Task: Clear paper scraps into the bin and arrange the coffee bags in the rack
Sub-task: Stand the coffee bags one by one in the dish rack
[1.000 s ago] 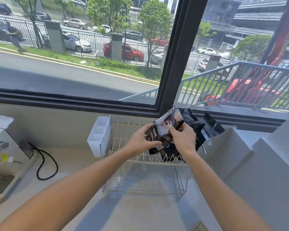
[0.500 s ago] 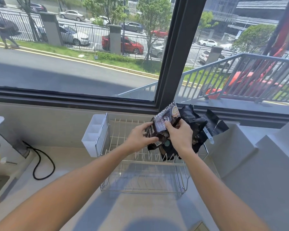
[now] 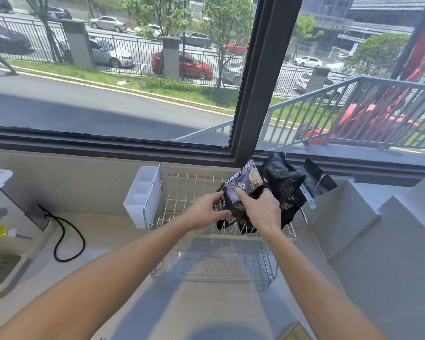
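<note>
Both hands work at the upper tier of the wire rack point(image 3: 182, 192), which stands on the pale tabletop point(image 3: 206, 310) under the window. The left hand point(image 3: 204, 212) pinches the front coffee bag point(image 3: 238, 190) at its left edge, thumb below & fingers on the face of the bag. The right hand point(image 3: 260, 212) grips the same bag from the right side, index finger stretched on the label, other fingers curled behind it. This bag is black w/ white letters and a round cup picture, it leans tilted to the left, lower end between the rack wires.

Behind it, approx. touching, are more black coffee bags point(image 3: 282, 182), leaning to the right at the right end of the rack; I cannot count them exactly. One has a white clip strip point(image 3: 307, 195) at its side.

A white cutlery holder point(image 3: 142, 195) hangs on the left side of the rack. Further left a black cable point(image 3: 66, 239) lies in a loop on the tabletop, beside a white machine point(image 3: 3, 217). The lower tier of the rack holds nothing visible.
</note>
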